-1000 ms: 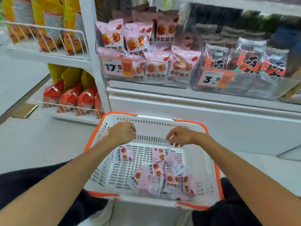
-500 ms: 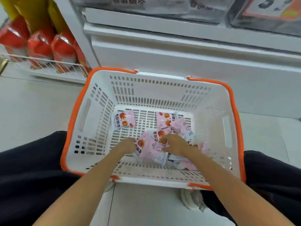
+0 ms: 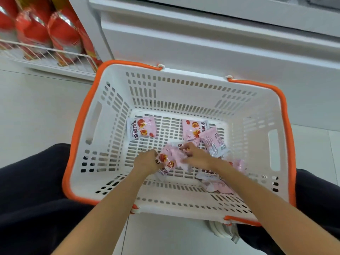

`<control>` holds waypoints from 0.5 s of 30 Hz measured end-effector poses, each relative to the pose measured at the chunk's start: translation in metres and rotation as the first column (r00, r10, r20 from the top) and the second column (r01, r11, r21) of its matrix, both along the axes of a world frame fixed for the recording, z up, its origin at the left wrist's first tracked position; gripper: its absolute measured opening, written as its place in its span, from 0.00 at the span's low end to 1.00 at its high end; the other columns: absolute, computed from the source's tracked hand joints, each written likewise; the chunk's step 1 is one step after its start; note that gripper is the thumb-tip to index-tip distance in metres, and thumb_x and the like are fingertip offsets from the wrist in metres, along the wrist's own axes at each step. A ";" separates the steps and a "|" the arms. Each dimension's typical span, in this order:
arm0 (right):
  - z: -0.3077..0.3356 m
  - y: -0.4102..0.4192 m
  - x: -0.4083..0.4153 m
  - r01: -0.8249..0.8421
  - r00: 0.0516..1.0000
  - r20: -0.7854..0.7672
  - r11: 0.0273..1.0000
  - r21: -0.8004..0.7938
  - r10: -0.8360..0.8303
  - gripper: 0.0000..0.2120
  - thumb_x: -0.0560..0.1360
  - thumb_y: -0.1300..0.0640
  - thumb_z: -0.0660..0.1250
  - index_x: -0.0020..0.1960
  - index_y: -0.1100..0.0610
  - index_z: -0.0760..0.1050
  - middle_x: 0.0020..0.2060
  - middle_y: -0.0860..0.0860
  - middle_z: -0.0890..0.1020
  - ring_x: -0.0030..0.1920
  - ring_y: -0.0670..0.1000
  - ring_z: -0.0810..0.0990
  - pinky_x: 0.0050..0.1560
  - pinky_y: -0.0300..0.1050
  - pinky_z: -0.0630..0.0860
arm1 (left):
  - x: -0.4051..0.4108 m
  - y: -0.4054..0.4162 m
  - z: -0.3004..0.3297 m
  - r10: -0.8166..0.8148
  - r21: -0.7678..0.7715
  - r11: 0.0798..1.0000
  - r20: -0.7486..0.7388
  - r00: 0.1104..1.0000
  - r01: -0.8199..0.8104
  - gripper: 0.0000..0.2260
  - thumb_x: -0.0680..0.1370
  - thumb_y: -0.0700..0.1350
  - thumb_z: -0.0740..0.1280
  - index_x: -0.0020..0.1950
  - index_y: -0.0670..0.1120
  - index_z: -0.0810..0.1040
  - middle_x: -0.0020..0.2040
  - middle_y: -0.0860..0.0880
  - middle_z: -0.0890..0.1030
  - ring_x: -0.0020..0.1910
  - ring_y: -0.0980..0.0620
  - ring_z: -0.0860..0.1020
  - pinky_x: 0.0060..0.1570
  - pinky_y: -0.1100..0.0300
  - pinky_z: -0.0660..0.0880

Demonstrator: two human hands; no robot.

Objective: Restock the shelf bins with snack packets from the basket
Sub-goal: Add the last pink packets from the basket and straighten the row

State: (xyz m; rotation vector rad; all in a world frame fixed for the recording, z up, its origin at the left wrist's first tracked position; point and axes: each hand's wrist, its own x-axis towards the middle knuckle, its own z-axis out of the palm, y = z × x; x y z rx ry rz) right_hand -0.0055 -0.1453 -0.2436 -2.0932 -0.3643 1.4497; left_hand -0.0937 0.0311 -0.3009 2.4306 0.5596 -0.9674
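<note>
Both hands down in basket (image 3: 103,115), working the near-centre heap of pink snack pkts. Left hand (image 3: 146,162) is curled on the edge of a pkt (image 3: 165,161) w/ red fruit print; right hand (image 3: 196,156) is bunched into crumpled pkts just beside it, fingers curled round film, exact count held can't be told. Pkts judged light, soft, crinkly, prob. slippery foil; contents likely brittle, so best taken by sealed edges or scooped several at once, not squeezed. Farther out: one pkt (image 3: 141,128) lies flat far-left on basket floor, two more (image 3: 194,130) far-right, others near-right partly under the forearm. Red bags (image 3: 62,34) are racked far-left. Shelf bins not in view.
</note>
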 end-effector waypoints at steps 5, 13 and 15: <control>0.037 -0.024 0.028 0.656 0.588 -0.634 0.755 0.010 -0.502 0.08 0.79 0.60 0.54 0.44 0.57 0.69 0.46 0.56 0.80 0.46 0.56 0.82 0.48 0.50 0.79 | 0.003 -0.002 -0.002 0.107 -0.112 0.989 0.078 0.991 -0.098 0.08 0.78 0.50 0.66 0.54 0.48 0.74 0.55 0.47 0.79 0.54 0.47 0.76 0.53 0.53 0.74; 0.034 -0.035 0.034 0.755 0.471 -0.683 0.655 -0.015 -0.558 0.30 0.66 0.48 0.76 0.64 0.55 0.73 0.59 0.58 0.80 0.59 0.60 0.79 0.66 0.59 0.69 | 0.007 -0.001 0.012 -0.090 -0.042 0.995 0.066 0.994 0.093 0.18 0.80 0.58 0.59 0.66 0.54 0.75 0.65 0.48 0.74 0.67 0.44 0.66 0.66 0.51 0.62; 0.032 -0.025 0.032 0.801 0.454 -0.637 0.599 -0.015 -0.623 0.19 0.70 0.55 0.72 0.60 0.57 0.75 0.55 0.56 0.81 0.54 0.57 0.81 0.65 0.55 0.71 | 0.010 0.003 0.017 0.148 -0.170 0.977 0.115 0.982 -0.127 0.17 0.80 0.58 0.59 0.61 0.50 0.78 0.59 0.46 0.77 0.62 0.43 0.71 0.62 0.54 0.66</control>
